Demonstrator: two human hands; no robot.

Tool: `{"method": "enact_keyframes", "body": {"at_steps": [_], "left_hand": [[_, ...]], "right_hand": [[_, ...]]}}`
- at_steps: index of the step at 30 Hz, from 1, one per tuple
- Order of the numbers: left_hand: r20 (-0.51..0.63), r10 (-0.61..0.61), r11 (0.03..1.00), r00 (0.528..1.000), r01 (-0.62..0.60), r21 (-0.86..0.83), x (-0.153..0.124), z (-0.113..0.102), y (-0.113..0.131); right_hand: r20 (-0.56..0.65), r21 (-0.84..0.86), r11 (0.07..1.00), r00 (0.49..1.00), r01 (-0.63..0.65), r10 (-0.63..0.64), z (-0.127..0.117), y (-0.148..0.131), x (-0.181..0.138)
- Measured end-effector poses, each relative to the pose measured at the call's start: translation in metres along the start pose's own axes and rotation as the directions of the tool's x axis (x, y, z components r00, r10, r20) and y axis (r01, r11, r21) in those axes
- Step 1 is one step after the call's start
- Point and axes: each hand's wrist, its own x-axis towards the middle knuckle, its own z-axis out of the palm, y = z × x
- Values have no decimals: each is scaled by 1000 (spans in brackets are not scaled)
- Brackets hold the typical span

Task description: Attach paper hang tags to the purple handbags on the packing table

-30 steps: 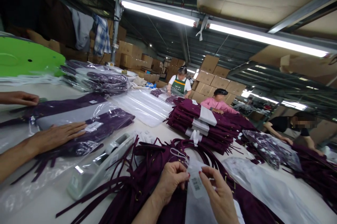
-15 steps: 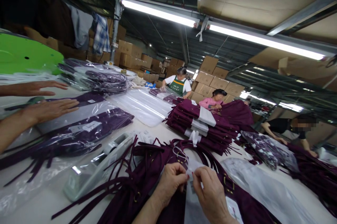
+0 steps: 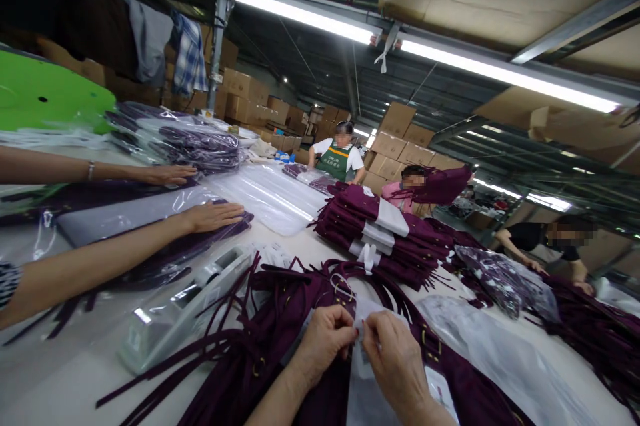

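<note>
In front of me lies a dark purple garment (image 3: 285, 319) with thin fringe-like straps and brass-coloured rings. A strip of white translucent paper (image 3: 367, 386) runs down its middle. My left hand (image 3: 326, 338) is closed in a pinch over the paper's left edge. My right hand (image 3: 395, 351) pinches just beside it, thumb and forefinger almost meeting the left fingertips. What lies between the fingertips is too small to make out. A thin white loop (image 3: 343, 286) shows on the garment just beyond my hands. A white tag (image 3: 441, 394) lies by my right wrist.
A clear plastic dispenser (image 3: 165, 326) stands to the left. A co-worker's hands (image 3: 215, 216) rest flat on a bagged purple garment (image 3: 125, 213). Banded purple garments (image 3: 370, 223) are stacked ahead; a plastic bag (image 3: 500, 359) lies at right. Several people work around the table.
My hands stay pinched together at nearly the same place. The co-worker's hands at left have slid right across the bagged garment. A person across the table has raised a purple garment.
</note>
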Motion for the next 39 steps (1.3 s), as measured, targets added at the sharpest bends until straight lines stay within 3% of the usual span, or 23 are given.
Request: {"method": "enact_keyframes", "body": {"at_steps": [5,8,9,11,13,14,16,20,23,29,39], "left_hand": [[-36,-22,1000,999,21,-8,0,1,5],[-19,-26,999,999,26,-28,1,0,5],[-15,-24,999,1000,24,-34,1,0,5],[-10,-18,999,1000,17,-41,0,-1,4],[-7,-13,999,1000,12,-42,0,-1,4],[-8,-10,999,1000,10,-44,0,-1,4],[-25,-3,998,1000,1,-67,0,-1,5],[-171,78,981,982,-106,-162,0,-2,7],[-255,163,969,953,-202,-139,0,-4,9],[-166,182,978,969,-196,-74,-3,-7,9],[-127,221,974,967,-211,82,1,-7,6]], "right_hand": [[4,128,989,997,-73,73,-3,0,-6],[-23,289,903,941,-318,338,-8,-1,1],[23,370,826,893,-424,449,-9,-1,3],[233,547,574,769,-610,596,-9,-2,7],[455,651,281,658,-706,600,-7,-3,8],[520,670,176,625,-721,582,-6,-4,7],[551,688,90,598,-720,582,-3,-6,3],[501,704,140,626,-697,598,2,-4,-7],[488,697,184,646,-694,587,5,-1,-13],[381,627,416,725,-658,574,5,-4,-14],[353,569,536,774,-624,526,3,-4,-12]]}}
